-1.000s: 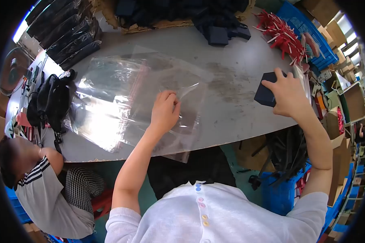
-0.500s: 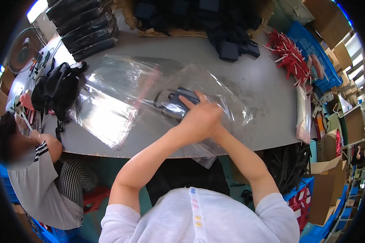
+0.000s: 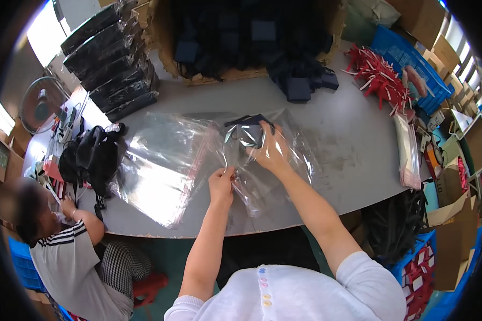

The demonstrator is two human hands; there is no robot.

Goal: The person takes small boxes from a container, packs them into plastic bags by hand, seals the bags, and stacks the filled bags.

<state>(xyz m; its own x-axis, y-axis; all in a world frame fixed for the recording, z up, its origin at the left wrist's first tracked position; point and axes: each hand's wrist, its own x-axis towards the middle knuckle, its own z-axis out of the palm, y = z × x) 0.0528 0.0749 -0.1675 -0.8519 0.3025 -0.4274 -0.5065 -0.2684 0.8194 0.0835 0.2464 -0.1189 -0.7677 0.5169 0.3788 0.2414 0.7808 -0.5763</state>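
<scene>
A clear plastic bag (image 3: 300, 144) lies on the table in front of me, with a dark navy, block-like item (image 3: 250, 134) under or within its film. My right hand (image 3: 273, 152) grips the right side of that item, thumb and fingers spread around it. Whether this hand is fully inside the bag I cannot tell. At the bag's lower left edge, my left hand (image 3: 221, 184) pinches the film between thumb and fingers. Just to the left lies a stack of flat clear bags (image 3: 168, 160) with a reddish edge strip.
At the back, a large carton (image 3: 235, 75) holds dark navy pieces, some spilling onto the table (image 3: 353, 139). Black wrapped packs (image 3: 112, 59) are stacked back left, near a black bag (image 3: 91, 155). Red straps (image 3: 377, 75) lie right. A seated person (image 3: 75, 257) works at left.
My left hand has come away from the item to the bag's lower left edge. My right hand now shows on the item, which sits farther up the table. The view has shifted.
</scene>
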